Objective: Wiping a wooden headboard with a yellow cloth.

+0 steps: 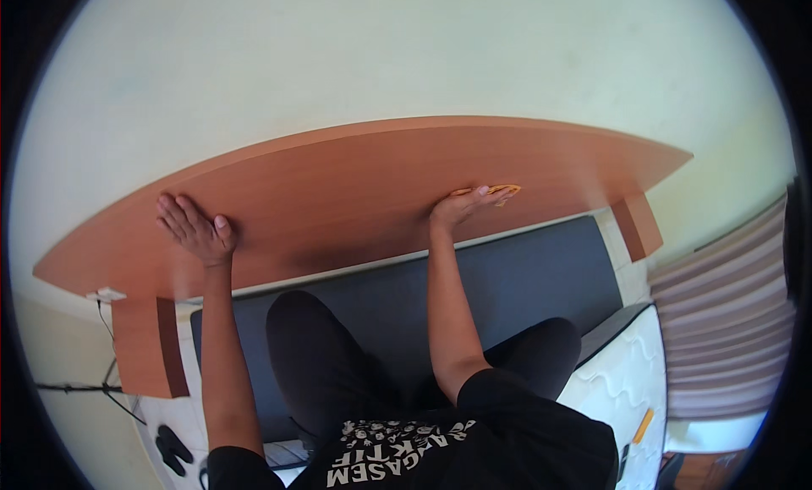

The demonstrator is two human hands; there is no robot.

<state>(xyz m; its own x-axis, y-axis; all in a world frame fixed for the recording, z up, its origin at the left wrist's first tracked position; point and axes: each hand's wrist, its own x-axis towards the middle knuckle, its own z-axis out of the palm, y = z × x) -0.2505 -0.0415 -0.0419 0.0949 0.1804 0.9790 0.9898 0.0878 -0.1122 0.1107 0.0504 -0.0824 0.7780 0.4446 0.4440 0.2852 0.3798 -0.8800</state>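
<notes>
A wood-grain headboard panel [330, 179] with a curved top edge stands against the wall in front of me. My left hand [196, 230] rests on its left part, palm towards the wood, thumb spread and nothing held. Right of the panel's middle, my right hand [463, 206] presses an orange-yellow cloth [507, 190] to the surface. Much of the cloth is hidden beneath the palm and fingers. Under my legs is a dark grey bed base [533, 268], just below the panel.
Wooden side blocks [637, 227] flank the bed base. A power socket [106, 294] with cables sits at left, above black slippers [172, 450] on the tiles. On the right, a white mattress [618, 376] carries a yellow-handled object [642, 426], beside a striped curtain [723, 319].
</notes>
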